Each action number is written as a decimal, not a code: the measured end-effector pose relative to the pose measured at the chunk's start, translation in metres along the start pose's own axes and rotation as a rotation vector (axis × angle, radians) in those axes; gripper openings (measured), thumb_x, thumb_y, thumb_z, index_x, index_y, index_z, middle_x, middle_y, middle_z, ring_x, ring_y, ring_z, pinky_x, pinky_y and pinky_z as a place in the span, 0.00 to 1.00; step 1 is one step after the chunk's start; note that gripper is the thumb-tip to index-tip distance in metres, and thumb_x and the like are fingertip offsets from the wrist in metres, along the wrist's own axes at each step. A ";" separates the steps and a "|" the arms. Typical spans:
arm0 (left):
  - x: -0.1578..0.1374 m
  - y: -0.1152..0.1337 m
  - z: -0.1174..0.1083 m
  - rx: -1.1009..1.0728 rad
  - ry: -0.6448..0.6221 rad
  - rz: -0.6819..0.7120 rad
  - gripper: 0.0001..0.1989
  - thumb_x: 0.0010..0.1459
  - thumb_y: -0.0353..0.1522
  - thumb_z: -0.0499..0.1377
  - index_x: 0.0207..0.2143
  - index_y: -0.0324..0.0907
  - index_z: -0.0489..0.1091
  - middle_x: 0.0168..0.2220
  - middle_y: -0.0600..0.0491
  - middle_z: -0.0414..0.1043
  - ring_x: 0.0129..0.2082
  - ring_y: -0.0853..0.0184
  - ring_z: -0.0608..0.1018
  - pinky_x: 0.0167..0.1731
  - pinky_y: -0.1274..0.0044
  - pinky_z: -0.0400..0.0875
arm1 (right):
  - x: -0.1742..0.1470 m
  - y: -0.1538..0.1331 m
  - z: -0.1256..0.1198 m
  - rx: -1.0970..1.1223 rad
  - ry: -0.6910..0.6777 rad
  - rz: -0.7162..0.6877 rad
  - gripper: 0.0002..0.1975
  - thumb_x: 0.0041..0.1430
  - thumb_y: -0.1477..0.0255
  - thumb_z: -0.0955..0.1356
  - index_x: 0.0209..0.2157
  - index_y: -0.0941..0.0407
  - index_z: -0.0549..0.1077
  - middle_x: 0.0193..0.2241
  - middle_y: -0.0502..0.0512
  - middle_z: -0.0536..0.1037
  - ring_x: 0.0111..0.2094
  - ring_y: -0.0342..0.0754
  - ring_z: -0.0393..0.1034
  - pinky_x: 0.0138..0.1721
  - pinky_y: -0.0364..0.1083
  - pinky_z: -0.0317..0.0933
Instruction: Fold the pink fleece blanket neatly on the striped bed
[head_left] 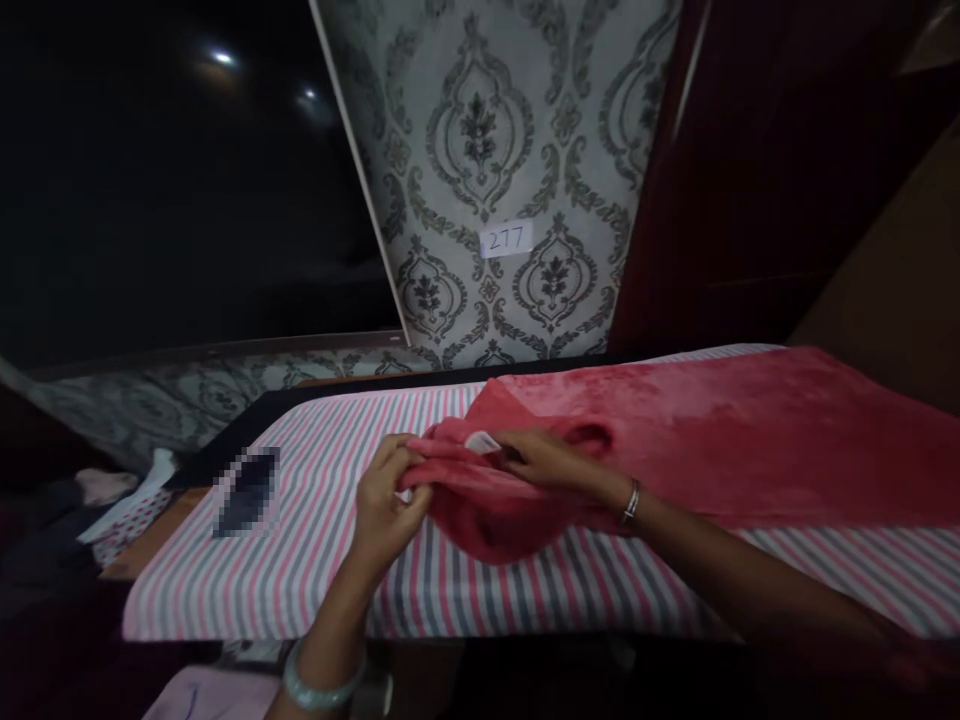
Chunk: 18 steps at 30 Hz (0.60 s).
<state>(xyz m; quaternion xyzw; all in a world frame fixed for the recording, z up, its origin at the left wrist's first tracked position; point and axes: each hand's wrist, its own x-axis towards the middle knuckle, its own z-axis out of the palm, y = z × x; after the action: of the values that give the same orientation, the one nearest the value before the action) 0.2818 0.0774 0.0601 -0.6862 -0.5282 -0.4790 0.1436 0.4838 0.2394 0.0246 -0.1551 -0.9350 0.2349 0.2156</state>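
Note:
A red plush cloth [750, 450] stretches across the right part of a striped surface, its left end bunched up and lifted. My left hand [386, 505] is closed on the edge of that bunched end, thumb toward me. Opposite it, my right hand [536, 455] is also closed on the cloth, its fingertips partly hidden in the folds. Beside those fingertips shows a small white label [481, 442]. Whether the cloth is a garment or a blanket I cannot tell.
Pink, white and grey striped fabric [315, 540] covers the table or board. A dark, pixelated item [247, 492] lies on its left side. Behind are a large black screen [187, 200] and a patterned wall [480, 120] with a paper marked 277 [507, 239]. Clothes [124, 515] lie at left.

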 end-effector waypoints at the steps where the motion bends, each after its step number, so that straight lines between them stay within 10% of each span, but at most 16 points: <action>1: 0.003 0.000 -0.003 -0.001 0.020 -0.007 0.08 0.51 0.23 0.55 0.31 0.44 0.68 0.37 0.53 0.73 0.39 0.65 0.77 0.37 0.76 0.73 | -0.005 0.009 -0.009 -0.077 -0.017 0.040 0.15 0.61 0.79 0.65 0.47 0.55 0.77 0.37 0.54 0.81 0.37 0.49 0.74 0.43 0.47 0.65; 8: 0.017 -0.008 -0.018 0.017 0.131 -0.016 0.06 0.53 0.24 0.56 0.30 0.43 0.70 0.36 0.54 0.73 0.39 0.66 0.77 0.39 0.76 0.71 | -0.053 0.061 -0.059 -0.386 0.044 0.279 0.23 0.53 0.78 0.68 0.52 0.56 0.77 0.47 0.63 0.78 0.49 0.57 0.72 0.52 0.52 0.63; 13: 0.025 -0.010 -0.027 0.044 0.167 -0.055 0.05 0.53 0.26 0.57 0.28 0.43 0.70 0.34 0.54 0.72 0.37 0.67 0.76 0.39 0.76 0.70 | -0.069 0.068 -0.082 0.179 0.078 0.660 0.19 0.47 0.78 0.63 0.40 0.58 0.79 0.29 0.54 0.79 0.25 0.47 0.73 0.29 0.43 0.68; 18: 0.036 0.006 -0.046 0.053 0.274 -0.123 0.04 0.52 0.26 0.58 0.28 0.44 0.69 0.33 0.56 0.72 0.36 0.67 0.75 0.36 0.76 0.69 | -0.024 0.019 -0.161 0.655 0.721 0.426 0.18 0.45 0.77 0.65 0.41 0.58 0.76 0.28 0.50 0.77 0.22 0.41 0.66 0.23 0.39 0.65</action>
<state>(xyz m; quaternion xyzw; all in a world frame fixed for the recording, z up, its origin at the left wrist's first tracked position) 0.2629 0.0638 0.1141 -0.5769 -0.5572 -0.5619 0.2025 0.5848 0.3057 0.1355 -0.3372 -0.6268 0.4850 0.5081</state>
